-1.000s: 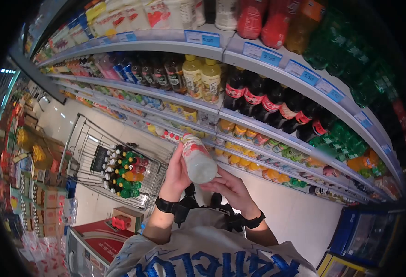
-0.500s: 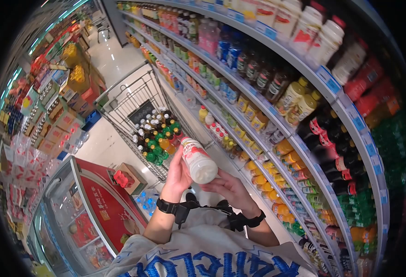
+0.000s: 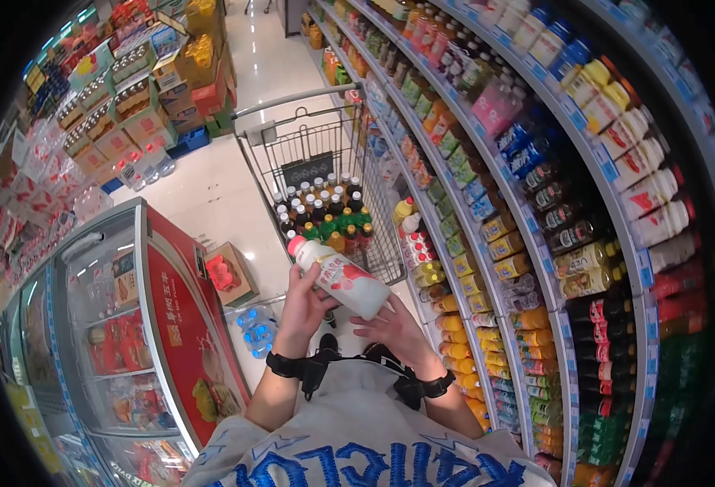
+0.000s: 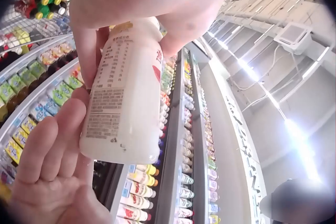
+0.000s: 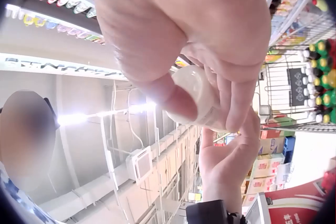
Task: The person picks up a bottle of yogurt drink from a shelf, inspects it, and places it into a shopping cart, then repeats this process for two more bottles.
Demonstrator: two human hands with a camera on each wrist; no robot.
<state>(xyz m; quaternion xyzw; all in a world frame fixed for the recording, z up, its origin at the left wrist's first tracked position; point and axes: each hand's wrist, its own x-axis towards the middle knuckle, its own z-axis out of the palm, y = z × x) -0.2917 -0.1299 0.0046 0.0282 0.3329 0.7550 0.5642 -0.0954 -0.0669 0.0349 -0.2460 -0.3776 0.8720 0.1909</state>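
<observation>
A white bottle [image 3: 343,278] with a pinkish-red cap [image 3: 295,244] is near the middle of the head view, held up in front of the body. It lies tilted, cap toward the upper left of the frame and base toward the lower right, with the red fruit on its label facing the head camera. The left hand [image 3: 304,304] has its grip clamped on the bottle's upper part, thumb and fingers on opposite sides. The right hand [image 3: 395,330] is just beside the base, palm up, fingers loosely spread and clamped on nothing; whether a fingertip touches the bottle, I cannot tell. The left wrist view shows small printed text on the bottle's back.

Above the hands in the head view stands a shopping cart [image 3: 300,98] carrying rows of bottles [image 3: 319,213]. Stocked drink shelves [image 3: 609,170] fill the right of the frame, and a freezer chest with a red side panel [image 3: 180,308] stands at lower left.

The step in hand looks like holding the bottle and turning its label into view. As I judge it, the next move calls for a firm left hold, with the right palm ready under the base if the bottle is turned or passed across.
</observation>
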